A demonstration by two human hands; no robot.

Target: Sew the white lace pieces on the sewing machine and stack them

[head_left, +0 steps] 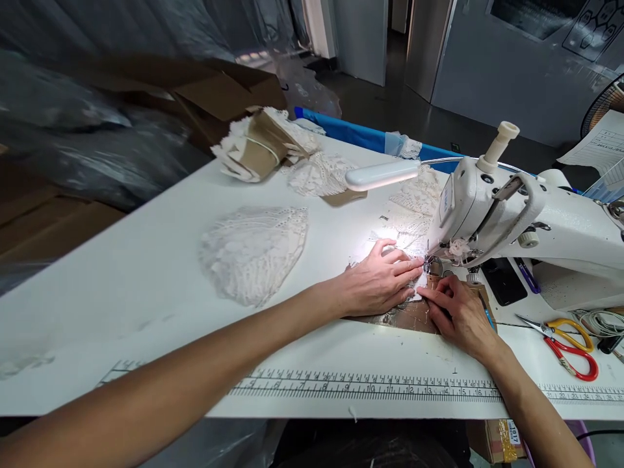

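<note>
My left hand point(383, 276) lies flat with its fingers stretched out on a white lace piece point(370, 246), its fingertips close to the needle of the white sewing machine point(487, 208). To the right of the needle, my right hand point(455, 312) has thumb and forefinger pinched together at the near edge of that lace. Much of the lace is hidden under my left hand. Both hands rest over the brown, shiny machine bed plate point(409, 320). A bright lamp point(383, 174) lights the spot where they work.
Left of my hands lies a loose lace piece point(256, 253). Farther back are a tied lace bundle point(258, 146) and more lace point(324, 172). Scissors point(568, 341), a black phone point(503, 281) and a purple pen point(527, 276) lie right. A printed ruler point(370, 388) runs along the front edge.
</note>
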